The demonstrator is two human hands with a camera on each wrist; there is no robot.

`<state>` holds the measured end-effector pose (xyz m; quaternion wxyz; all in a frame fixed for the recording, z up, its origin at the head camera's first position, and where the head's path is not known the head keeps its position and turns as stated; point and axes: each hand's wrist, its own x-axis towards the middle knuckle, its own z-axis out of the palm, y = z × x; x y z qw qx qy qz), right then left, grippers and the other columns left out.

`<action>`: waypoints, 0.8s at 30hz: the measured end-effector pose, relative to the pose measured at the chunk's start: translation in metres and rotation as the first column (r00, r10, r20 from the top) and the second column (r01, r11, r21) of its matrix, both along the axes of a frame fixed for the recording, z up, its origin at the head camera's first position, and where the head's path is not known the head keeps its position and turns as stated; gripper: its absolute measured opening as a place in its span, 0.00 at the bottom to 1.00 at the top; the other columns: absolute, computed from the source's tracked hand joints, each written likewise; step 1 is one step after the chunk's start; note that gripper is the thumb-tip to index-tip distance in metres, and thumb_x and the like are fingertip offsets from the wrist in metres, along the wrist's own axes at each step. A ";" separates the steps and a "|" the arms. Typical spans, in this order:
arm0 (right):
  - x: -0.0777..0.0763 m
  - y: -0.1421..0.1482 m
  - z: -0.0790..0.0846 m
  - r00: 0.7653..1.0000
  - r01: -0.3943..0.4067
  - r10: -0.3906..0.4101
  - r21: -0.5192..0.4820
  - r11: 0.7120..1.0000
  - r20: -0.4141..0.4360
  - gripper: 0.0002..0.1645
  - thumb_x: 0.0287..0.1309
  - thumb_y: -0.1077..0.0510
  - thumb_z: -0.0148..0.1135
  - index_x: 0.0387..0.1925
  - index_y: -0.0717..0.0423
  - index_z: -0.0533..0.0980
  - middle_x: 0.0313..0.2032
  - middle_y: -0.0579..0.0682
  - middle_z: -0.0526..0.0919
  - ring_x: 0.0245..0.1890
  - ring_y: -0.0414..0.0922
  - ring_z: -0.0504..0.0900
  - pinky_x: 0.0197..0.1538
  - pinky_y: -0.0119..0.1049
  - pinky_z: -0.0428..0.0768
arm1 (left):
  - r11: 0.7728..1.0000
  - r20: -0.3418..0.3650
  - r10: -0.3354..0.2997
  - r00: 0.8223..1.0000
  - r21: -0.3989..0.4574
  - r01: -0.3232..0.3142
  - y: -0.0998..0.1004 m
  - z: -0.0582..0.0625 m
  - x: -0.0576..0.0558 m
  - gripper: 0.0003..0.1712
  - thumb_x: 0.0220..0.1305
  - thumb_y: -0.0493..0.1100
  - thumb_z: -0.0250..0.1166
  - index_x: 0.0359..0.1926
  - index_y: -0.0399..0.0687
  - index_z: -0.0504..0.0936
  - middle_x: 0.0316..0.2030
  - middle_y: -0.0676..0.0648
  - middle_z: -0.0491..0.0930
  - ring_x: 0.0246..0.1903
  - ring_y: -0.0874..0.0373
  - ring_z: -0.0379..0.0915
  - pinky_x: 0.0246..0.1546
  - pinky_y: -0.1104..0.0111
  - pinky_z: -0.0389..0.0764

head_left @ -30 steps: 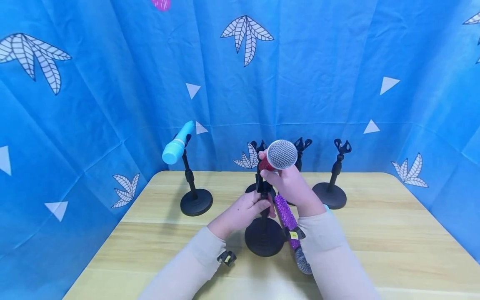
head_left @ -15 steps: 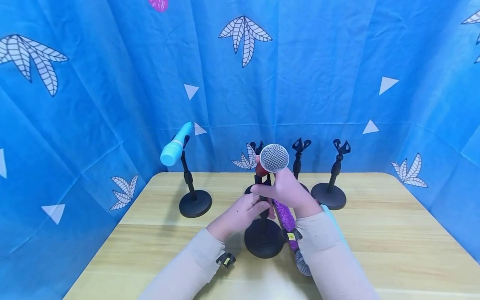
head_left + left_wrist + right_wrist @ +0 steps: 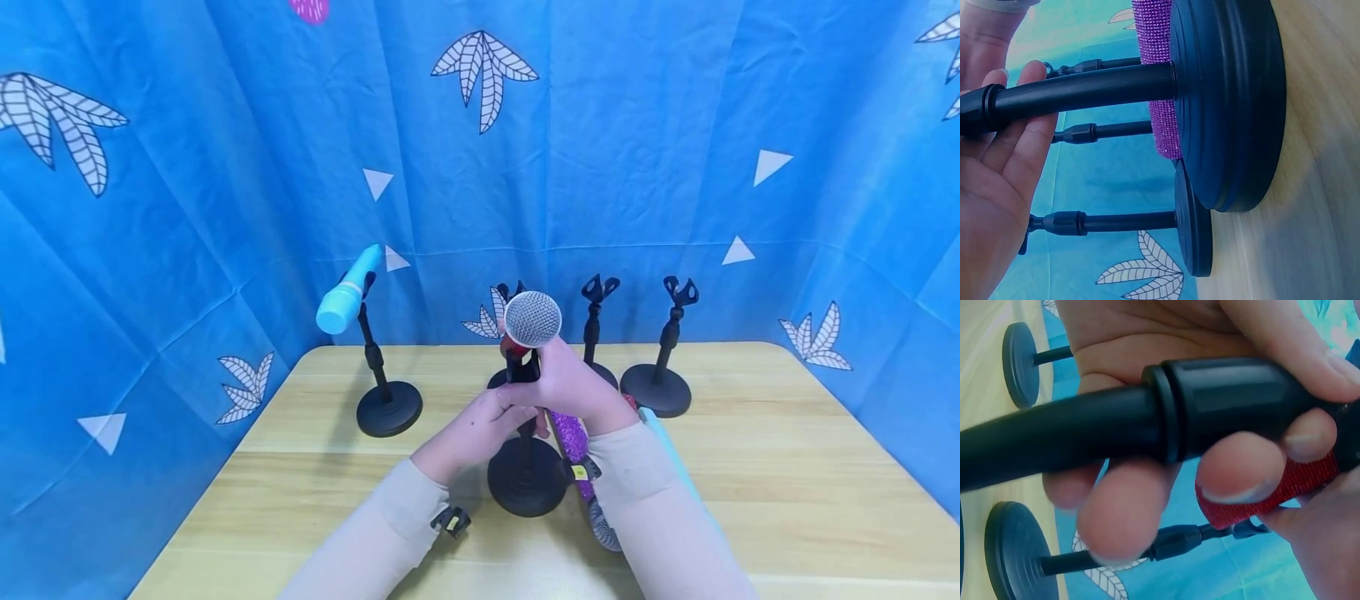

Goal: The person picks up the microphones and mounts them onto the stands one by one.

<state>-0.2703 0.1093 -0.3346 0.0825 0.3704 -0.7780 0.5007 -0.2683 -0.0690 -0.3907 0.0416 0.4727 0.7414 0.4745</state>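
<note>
My left hand (image 3: 472, 433) grips the pole of a black tabletop microphone stand (image 3: 527, 483); in the left wrist view the pole (image 3: 1091, 90) crosses its fingers. With my right hand (image 3: 581, 387) I hold a red microphone with a silver mesh head (image 3: 532, 318), right at the clip (image 3: 522, 368) atop that stand. Its mesh head points toward me. Most of its red glittery body (image 3: 1307, 478) is hidden in the head view. My right thumb overlaps the left hand there. Beside the stand's base lies a purple glittery microphone (image 3: 572, 437), partly under my right forearm.
A light-blue microphone (image 3: 348, 296) rests in a stand (image 3: 388, 408) at the left. Stands with bare clips (image 3: 600, 289) line the back, one at the right (image 3: 656, 390). Another light-blue handle (image 3: 667, 437) lies beneath my right forearm. Blue cloth (image 3: 637, 125) surrounds the wooden table (image 3: 787, 467).
My right hand has brought the red microphone down and to the left, onto the line of the clip. The left hand keeps its grip on the pole.
</note>
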 end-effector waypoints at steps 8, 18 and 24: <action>-0.002 0.003 -0.002 0.999 -0.028 0.027 0.022 0.999 0.037 0.56 0.42 0.55 0.82 0.71 0.51 0.61 0.57 0.51 0.73 0.61 0.48 0.71 0.67 0.57 0.66 | 0.998 -0.088 0.045 0.995 -0.036 -0.048 -0.001 0.003 0.002 0.23 0.82 0.49 0.46 0.37 0.46 0.84 0.35 0.55 0.83 0.43 0.64 0.80 0.54 0.65 0.78; -0.001 0.007 -0.005 0.998 -0.007 0.004 0.044 0.999 0.066 0.60 0.40 0.52 0.85 0.68 0.50 0.54 0.56 0.53 0.71 0.57 0.50 0.74 0.65 0.57 0.68 | 0.998 -0.031 0.047 0.998 -0.035 -0.049 -0.001 0.002 0.002 0.19 0.81 0.51 0.48 0.41 0.48 0.82 0.35 0.55 0.84 0.41 0.64 0.81 0.53 0.65 0.79; -0.002 0.005 -0.008 0.998 -0.011 0.009 0.032 0.999 0.057 0.63 0.42 0.54 0.83 0.70 0.46 0.48 0.58 0.53 0.72 0.57 0.49 0.75 0.64 0.56 0.70 | 0.998 -0.049 0.055 0.997 -0.030 -0.057 0.000 0.000 0.004 0.17 0.81 0.47 0.49 0.39 0.47 0.81 0.34 0.54 0.84 0.40 0.64 0.81 0.51 0.65 0.80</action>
